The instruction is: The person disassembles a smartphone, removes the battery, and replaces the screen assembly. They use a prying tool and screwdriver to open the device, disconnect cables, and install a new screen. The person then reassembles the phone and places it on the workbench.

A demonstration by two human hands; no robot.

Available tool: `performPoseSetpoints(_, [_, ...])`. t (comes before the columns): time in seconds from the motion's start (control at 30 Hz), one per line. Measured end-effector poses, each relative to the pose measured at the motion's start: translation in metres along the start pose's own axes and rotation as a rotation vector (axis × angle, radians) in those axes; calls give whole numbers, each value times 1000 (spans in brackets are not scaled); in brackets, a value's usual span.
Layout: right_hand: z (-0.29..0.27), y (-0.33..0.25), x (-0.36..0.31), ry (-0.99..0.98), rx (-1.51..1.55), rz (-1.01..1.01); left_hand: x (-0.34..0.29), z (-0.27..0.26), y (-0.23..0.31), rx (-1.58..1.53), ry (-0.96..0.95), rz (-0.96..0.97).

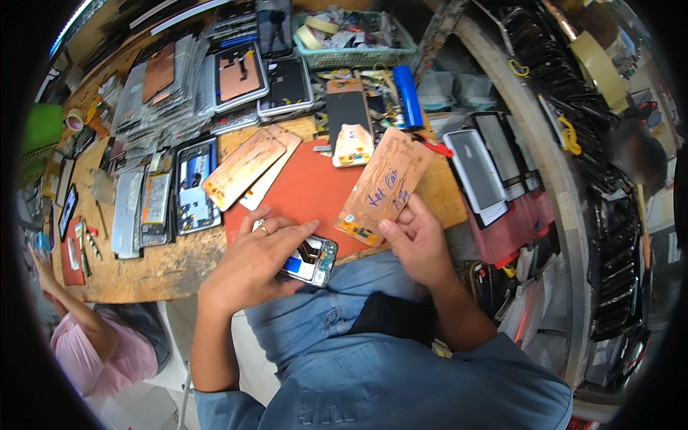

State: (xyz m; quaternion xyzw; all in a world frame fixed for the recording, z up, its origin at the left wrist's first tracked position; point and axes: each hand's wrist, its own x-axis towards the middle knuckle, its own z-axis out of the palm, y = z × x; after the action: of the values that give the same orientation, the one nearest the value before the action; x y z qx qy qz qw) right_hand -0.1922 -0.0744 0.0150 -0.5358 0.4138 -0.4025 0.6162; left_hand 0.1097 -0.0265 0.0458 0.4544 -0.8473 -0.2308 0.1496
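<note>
My right hand (pixel 416 240) pinches the lower corner of a copper-coloured phone screen panel (pixel 390 175), raised and tilted with its back toward me. Blue handwriting crosses that back, and a flex cable lies at its lower end. My left hand (pixel 251 261), with a ring on one finger, is closed over an opened phone (pixel 324 262) at the near edge of the red mat (pixel 287 179). Green board, dark flex cables and a blue patch show inside the phone; my palm and fingers hide the rest. Two more copper-backed panels (pixel 247 168) lie overlapped on the mat's far left.
Phone parts in stacked plastic trays (pixel 172 93) fill the back left. A green basket (pixel 358 54) and a blue cylinder (pixel 407 97) stand behind the mat. At right are a white-framed phone (pixel 473 168) and racks of dark parts (pixel 609 215). Another person's pink sleeve (pixel 86 351) shows lower left.
</note>
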Motion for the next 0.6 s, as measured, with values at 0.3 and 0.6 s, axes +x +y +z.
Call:
performPoseSetpoints(0.3, [5,28,15,-295,896,149,-38,7,16,78,284,-146])
performPoseSetpoints(0.6, [2,31,28,-560,1169,62,-81,55,22,-28,803,-401])
